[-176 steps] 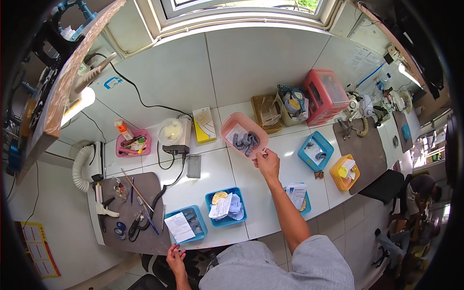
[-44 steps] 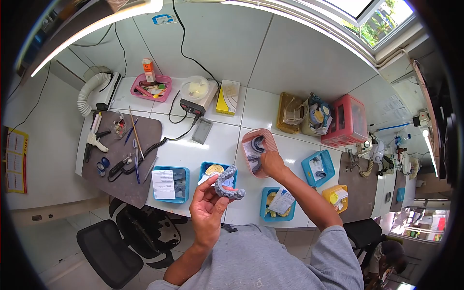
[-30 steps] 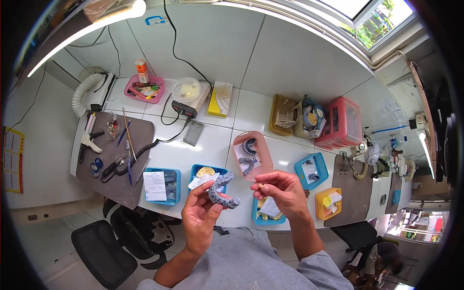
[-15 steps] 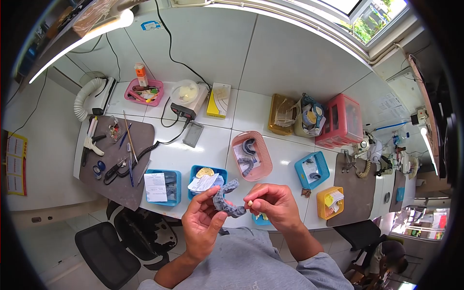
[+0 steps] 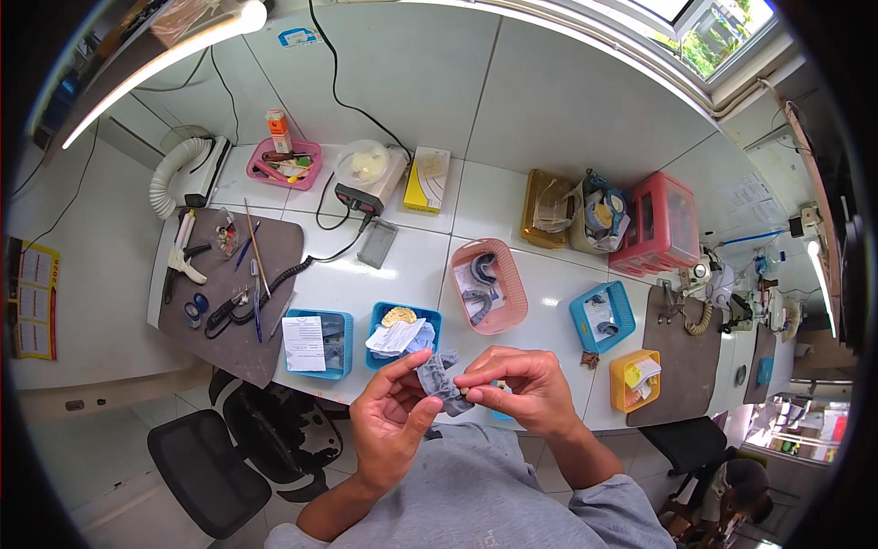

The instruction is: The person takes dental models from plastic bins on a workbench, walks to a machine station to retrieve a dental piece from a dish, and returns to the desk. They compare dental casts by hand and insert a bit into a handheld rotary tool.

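My left hand holds a grey dental model between thumb and fingers, in front of my chest. The model is tilted, and its arch is partly hidden by my fingers. Thumb and forefinger of my right hand pinch a small tooth-coloured dental crown, mostly covered by the fingertips. The crown is at the model's right end; whether it touches cannot be made out. Just beyond my left hand is a blue basket with a yellowish cast and paper in it.
A pink basket holds more grey models. Blue baskets and a yellow basket stand along the bench. At left, a brown mat carries tools and a coiled cord. A black chair is at lower left; another person is at lower right.
The dental model has been turned in my left hand, its arch now less visible. My right hand has brought the crown closer to the model. The view has shifted slightly.
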Action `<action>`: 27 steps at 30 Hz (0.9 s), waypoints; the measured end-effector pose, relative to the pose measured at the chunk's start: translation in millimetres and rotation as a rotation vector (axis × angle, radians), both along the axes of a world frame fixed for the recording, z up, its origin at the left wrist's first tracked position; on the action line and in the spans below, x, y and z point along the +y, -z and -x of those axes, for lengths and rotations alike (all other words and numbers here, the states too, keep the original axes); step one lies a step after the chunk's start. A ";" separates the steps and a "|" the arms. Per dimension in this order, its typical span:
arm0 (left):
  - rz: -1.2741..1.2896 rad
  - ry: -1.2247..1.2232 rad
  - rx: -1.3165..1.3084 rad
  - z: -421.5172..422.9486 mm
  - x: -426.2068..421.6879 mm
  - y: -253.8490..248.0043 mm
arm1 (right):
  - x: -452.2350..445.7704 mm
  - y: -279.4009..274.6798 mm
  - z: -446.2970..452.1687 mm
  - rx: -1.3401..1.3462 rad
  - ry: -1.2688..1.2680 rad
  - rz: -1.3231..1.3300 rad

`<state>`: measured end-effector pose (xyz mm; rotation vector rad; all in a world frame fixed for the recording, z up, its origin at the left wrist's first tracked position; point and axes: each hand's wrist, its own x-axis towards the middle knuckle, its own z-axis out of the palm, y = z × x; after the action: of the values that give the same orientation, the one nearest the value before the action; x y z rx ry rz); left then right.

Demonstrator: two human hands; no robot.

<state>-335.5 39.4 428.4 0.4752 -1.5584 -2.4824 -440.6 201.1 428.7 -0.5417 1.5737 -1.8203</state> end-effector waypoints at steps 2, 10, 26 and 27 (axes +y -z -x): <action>-0.002 -0.003 -0.010 -0.4 -0.1 -0.1 | -0.1 -0.4 -0.3 0.032 0.001 -0.017; 0.071 -0.040 -0.029 -2.6 2.3 4.9 | 1.2 -7.4 2.2 0.146 -0.032 -0.118; 0.099 -0.056 -0.031 -2.5 6.7 9.1 | -0.2 7.0 -7.2 -0.058 0.060 -0.104; 0.094 -0.056 -0.033 -2.3 6.9 8.7 | -0.5 6.9 -7.5 -0.119 0.086 -0.088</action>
<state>-333.2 46.4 419.8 0.5401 -1.6415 -2.3596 -433.1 200.6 421.8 -0.3240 1.6095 -1.8015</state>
